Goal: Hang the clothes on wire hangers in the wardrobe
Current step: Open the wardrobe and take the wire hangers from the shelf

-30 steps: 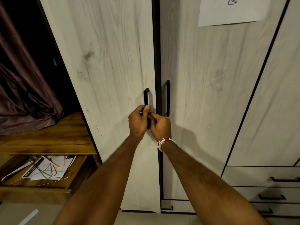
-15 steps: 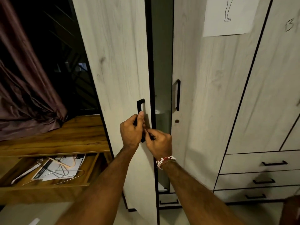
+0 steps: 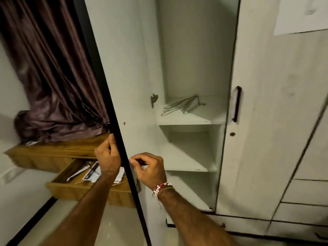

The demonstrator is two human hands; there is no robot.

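Note:
The wardrobe's left door (image 3: 122, 68) stands swung open toward me, its black edge running down the middle of the view. My left hand (image 3: 106, 157) grips the door from its outer side, fingers curled round the edge. My right hand (image 3: 150, 168) is on the inner side, its curled fingertips pinching at the door's edge. Several wire hangers (image 3: 182, 105) lie in a heap on the upper white shelf (image 3: 186, 119) inside. No clothes are in view.
The right wardrobe door (image 3: 275, 130) is closed, with a black handle (image 3: 237, 103). Two more shelves sit below the hangers. At left a wooden drawer (image 3: 71, 189) hangs open with papers and wire in it, under a brown curtain (image 3: 53, 77). Closed drawers (image 3: 305, 192) are at lower right.
The left door has swung from closed to wide open, pulled by both hands. The shelves and the hangers inside have come into view. The camera has shifted left.

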